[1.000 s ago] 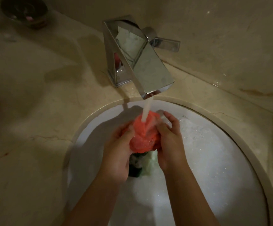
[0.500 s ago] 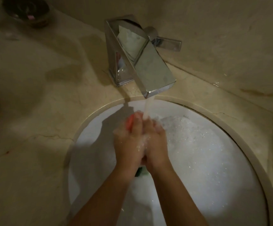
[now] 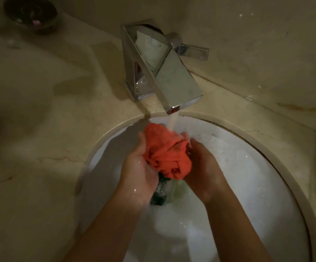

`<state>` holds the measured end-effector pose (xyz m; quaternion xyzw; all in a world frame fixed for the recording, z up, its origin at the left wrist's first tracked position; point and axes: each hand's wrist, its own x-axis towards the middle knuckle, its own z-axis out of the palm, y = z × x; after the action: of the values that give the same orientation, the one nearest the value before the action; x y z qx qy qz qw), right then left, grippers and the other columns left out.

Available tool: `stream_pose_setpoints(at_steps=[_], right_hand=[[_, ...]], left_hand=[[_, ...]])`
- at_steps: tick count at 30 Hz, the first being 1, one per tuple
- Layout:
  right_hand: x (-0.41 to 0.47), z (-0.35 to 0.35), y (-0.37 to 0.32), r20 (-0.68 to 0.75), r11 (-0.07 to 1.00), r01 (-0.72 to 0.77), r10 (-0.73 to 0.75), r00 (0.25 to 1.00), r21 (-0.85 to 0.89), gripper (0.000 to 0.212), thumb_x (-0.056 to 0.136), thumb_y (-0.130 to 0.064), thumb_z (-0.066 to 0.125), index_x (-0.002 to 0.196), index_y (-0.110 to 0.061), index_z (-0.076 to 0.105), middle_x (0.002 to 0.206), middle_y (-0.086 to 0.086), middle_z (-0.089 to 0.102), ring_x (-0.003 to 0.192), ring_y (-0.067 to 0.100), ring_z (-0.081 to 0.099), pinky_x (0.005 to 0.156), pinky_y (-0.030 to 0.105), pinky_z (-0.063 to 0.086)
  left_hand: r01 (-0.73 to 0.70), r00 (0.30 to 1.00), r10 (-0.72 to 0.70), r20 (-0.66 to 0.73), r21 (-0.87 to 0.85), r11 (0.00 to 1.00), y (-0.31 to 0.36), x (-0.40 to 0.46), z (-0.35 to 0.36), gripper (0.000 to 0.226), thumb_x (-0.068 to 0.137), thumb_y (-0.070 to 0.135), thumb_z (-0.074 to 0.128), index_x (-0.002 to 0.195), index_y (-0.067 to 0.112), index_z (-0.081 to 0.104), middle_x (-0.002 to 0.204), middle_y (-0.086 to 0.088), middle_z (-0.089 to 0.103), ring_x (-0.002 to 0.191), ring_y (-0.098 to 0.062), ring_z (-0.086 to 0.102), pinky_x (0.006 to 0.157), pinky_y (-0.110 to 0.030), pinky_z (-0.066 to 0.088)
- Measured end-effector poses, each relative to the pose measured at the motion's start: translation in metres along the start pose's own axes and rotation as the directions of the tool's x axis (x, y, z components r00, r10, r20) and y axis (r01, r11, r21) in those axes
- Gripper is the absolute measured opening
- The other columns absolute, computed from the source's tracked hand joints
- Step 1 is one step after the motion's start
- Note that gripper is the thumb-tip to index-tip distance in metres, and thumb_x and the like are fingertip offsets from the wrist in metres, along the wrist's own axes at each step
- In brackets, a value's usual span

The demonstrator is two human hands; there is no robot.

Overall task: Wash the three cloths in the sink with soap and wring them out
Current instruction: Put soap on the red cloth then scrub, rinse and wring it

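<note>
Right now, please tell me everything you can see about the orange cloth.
The orange cloth is a soft, wet-looking fabric, bunched into a crumpled ball with deep folds. It is held above the white sink, between the hands: the left hand grips its left side, the right hand holds its right side. The water stream from the chrome faucet falls onto its top edge.

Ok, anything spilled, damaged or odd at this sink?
Small things only. Water drops lie on the counter right of the tap, and a thin crack runs through the stone left of the basin. Both hands hold the orange cloth under the stream, over the basin.
</note>
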<state>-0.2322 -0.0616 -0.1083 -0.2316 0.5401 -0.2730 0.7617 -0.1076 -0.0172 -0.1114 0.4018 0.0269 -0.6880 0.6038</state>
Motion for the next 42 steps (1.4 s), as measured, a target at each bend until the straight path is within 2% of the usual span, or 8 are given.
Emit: stream_pose_setpoints(at_steps=[6,11,17,22,26,33,39,42], right_hand=[[-0.005,-0.004,-0.001,0.114,0.996,-0.087,0.089,0.989,-0.025,0.043,0.095,-0.04,0.047,0.123,-0.011,0.061,0.113,0.017,0.069,0.098,0.033,0.065,0.068,0.039,0.057],[-0.004,-0.002,0.009,-0.029,0.914,0.346,-0.359,0.933,-0.213,0.024,0.092,-0.021,0.059,0.112,-0.009,0.065,0.106,0.009,0.072,0.101,0.026,0.067,0.09,0.039,0.055],[-0.012,0.008,0.014,0.057,0.839,0.541,-0.538,0.841,-0.056,0.02,0.092,-0.013,0.05,0.097,0.001,0.063,0.094,0.009,0.071,0.089,0.023,0.067,0.081,0.033,0.054],[-0.003,0.023,0.02,-0.116,0.885,0.462,-0.466,0.877,-0.061,0.033,0.094,-0.002,0.051,0.123,-0.017,0.055,0.105,-0.001,0.07,0.089,0.014,0.07,0.071,0.027,0.056],[-0.004,0.031,0.027,-0.072,0.902,0.422,-0.417,0.906,0.088,0.019,0.091,-0.026,0.056,0.102,-0.015,0.067,0.1,0.008,0.069,0.089,0.021,0.068,0.075,0.03,0.057],[0.0,0.032,0.023,-0.234,0.908,0.321,-0.262,0.936,0.27,0.018,0.1,-0.015,0.045,0.107,-0.011,0.06,0.088,0.007,0.072,0.084,0.025,0.07,0.073,0.035,0.06],[0.003,0.039,0.018,0.051,0.942,0.088,-0.11,0.993,0.324,0.036,0.092,-0.035,0.046,0.091,-0.005,0.066,0.079,0.01,0.064,0.076,0.022,0.063,0.074,0.034,0.051],[0.009,0.043,0.017,0.061,0.925,0.057,-0.085,0.995,0.374,0.047,0.093,-0.051,0.045,0.081,-0.012,0.068,0.074,0.006,0.063,0.07,0.018,0.063,0.069,0.029,0.052]], left_hand=[[-0.108,0.993,0.117,-0.028,0.222,0.969,0.002,0.004,-0.008,0.036,0.101,0.025,0.041,0.13,0.011,0.057,0.125,-0.012,0.065,0.117,-0.028,0.061,0.096,-0.042,0.049],[0.034,0.981,0.031,-0.193,0.328,0.944,0.006,-0.002,-0.01,0.025,0.093,0.033,0.053,0.102,0.016,0.069,0.106,-0.006,0.074,0.104,-0.024,0.067,0.089,-0.044,0.051],[0.038,0.992,-0.007,-0.122,0.256,0.966,-0.002,-0.002,-0.01,0.056,0.076,0.033,0.071,0.129,0.02,0.057,0.119,-0.01,0.069,0.104,-0.028,0.069,0.092,-0.054,0.053],[-0.08,0.996,0.088,-0.023,0.242,0.967,-0.012,-0.003,-0.009,0.047,0.072,0.016,0.068,0.119,0.013,0.066,0.109,-0.011,0.071,0.103,-0.026,0.069,0.086,-0.041,0.052],[-0.088,0.99,0.125,-0.072,0.389,0.917,-0.018,-0.009,0.003,0.026,0.095,0.025,0.053,0.116,0.013,0.063,0.086,0.002,0.07,0.069,-0.004,0.067,0.06,-0.018,0.054],[-0.197,0.946,0.31,-0.092,0.594,0.78,-0.024,-0.014,0.014,0.048,0.075,0.063,0.064,0.118,0.049,0.049,0.122,0.011,0.06,0.102,-0.004,0.065,0.085,-0.027,0.057],[-0.287,0.853,0.523,-0.015,0.822,0.492,-0.028,-0.008,0.016,0.05,0.063,0.042,0.081,0.1,0.054,0.05,0.105,0.02,0.063,0.097,0.008,0.06,0.077,-0.006,0.049],[-0.283,0.799,0.6,0.041,0.906,0.315,-0.023,-0.006,0.015,0.035,0.064,0.06,0.069,0.093,0.055,0.049,0.095,0.023,0.061,0.091,0.011,0.058,0.073,-0.002,0.043]])
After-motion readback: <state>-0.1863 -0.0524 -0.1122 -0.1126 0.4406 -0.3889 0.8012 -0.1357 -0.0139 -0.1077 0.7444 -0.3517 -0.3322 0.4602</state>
